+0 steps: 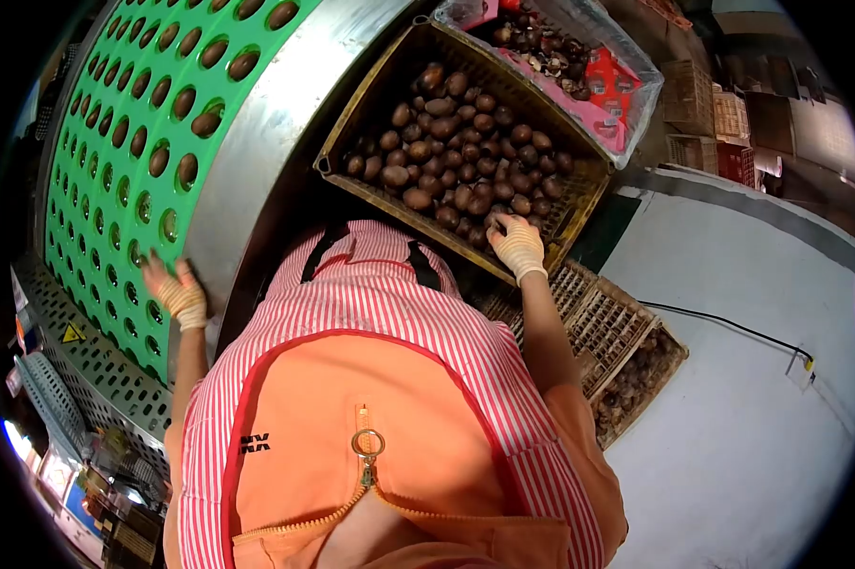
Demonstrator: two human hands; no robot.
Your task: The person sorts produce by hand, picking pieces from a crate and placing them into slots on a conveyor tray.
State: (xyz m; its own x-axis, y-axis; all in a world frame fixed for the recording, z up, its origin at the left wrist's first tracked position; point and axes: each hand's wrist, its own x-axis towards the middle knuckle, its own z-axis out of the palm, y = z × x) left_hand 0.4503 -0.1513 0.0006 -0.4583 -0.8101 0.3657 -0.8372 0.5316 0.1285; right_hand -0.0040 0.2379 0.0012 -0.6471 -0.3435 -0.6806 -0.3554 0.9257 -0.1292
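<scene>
A green panel (pixel 100 190) with rows of round holes curves along the left; brown egg-shaped items (pixel 205 123) sit in many upper holes, while lower ones look unfilled. Over its lower right part is my left hand (pixel 173 289), wrapped at palm and wrist, fingers spread, slightly blurred, holding nothing visible. My right hand (pixel 517 245), wrapped the same way, reaches over the near edge of a yellow-brown crate (pixel 380 197) full of similar brown items (pixel 446 142). Its fingers are bent down onto items at the crate's near right; what they grip, if anything, is hidden.
A metal rim (pixel 247 180) borders the panel. Behind the crate stands a plastic-lined bin (pixel 636 95) with broken pieces. Lower crates (pixel 588 327) stand beside my right forearm. A black cable (pixel 731 327) crosses the pale surface at right.
</scene>
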